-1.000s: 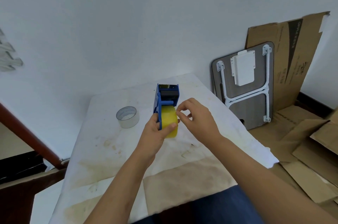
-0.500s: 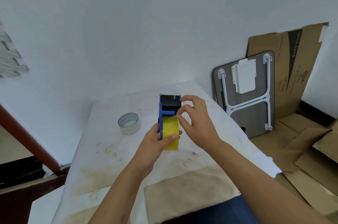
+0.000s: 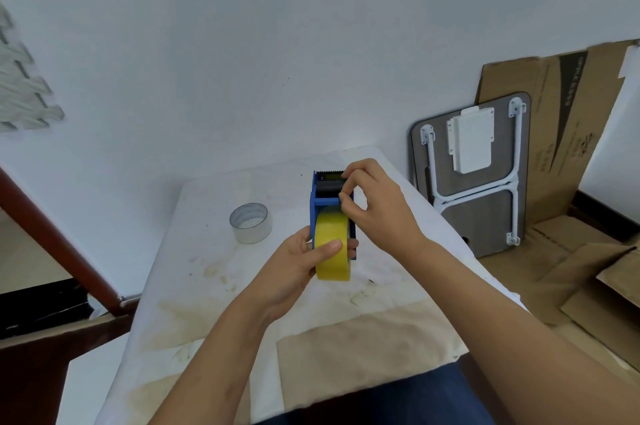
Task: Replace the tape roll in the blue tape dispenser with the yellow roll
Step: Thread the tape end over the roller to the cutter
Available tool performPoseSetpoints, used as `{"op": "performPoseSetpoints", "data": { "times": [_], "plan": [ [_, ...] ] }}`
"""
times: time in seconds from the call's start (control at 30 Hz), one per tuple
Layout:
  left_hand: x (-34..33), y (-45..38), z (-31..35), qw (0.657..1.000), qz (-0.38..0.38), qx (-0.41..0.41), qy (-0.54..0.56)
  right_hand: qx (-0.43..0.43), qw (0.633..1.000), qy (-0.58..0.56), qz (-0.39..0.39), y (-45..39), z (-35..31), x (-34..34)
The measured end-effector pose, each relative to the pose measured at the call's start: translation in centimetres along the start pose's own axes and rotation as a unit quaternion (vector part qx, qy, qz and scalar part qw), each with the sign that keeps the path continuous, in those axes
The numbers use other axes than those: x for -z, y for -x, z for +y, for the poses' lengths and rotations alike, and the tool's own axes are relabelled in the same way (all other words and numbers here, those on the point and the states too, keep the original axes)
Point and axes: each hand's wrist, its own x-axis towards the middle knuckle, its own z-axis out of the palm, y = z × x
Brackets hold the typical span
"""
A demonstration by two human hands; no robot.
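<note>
The blue tape dispenser (image 3: pixel 317 201) is held above the white table (image 3: pixel 194 272), toothed blade pointing away from me. The yellow roll (image 3: pixel 331 256) sits in its rear cradle. My left hand (image 3: pixel 294 268) grips the dispenser and roll from the left, thumb pressed on the yellow tape. My right hand (image 3: pixel 375 206) reaches to the front of the dispenser, thumb and forefinger pinched at the black roller by the blade; what they pinch is too small to tell. A clear tape roll (image 3: pixel 251 223) lies flat on the table to the left.
The table is covered with a stained white cloth and stands against a white wall. A folded grey table (image 3: pixel 474 178) and flattened cardboard (image 3: pixel 561 119) lean on the wall to the right. More cardboard lies on the floor. A brown rail (image 3: pixel 59 237) runs at the left.
My right hand has moved forward from the yellow roll to the black roller near the blade. The view has tilted upward, so the dispenser sits lower in frame. My left hand keeps its grip.
</note>
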Motion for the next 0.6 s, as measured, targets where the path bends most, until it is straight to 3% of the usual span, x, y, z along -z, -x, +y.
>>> {"op": "performPoseSetpoints", "data": {
  "times": [0.33,0.5,0.6],
  "plan": [
    [0.8,0.0,0.5,0.998,-0.011,0.049,0.036,0.002,1.000,-0.003,-0.004,-0.2,-0.1,-0.4],
    [1.0,-0.8,0.4,0.990,0.060,0.101,0.083,-0.001,1.000,-0.008,-0.006,-0.2,-0.1,-0.7],
    [1.1,-1.1,0.4,0.989,0.059,0.107,0.083,-0.006,1.000,-0.004,-0.010,-0.2,-0.2,-0.8]
  ]
}}
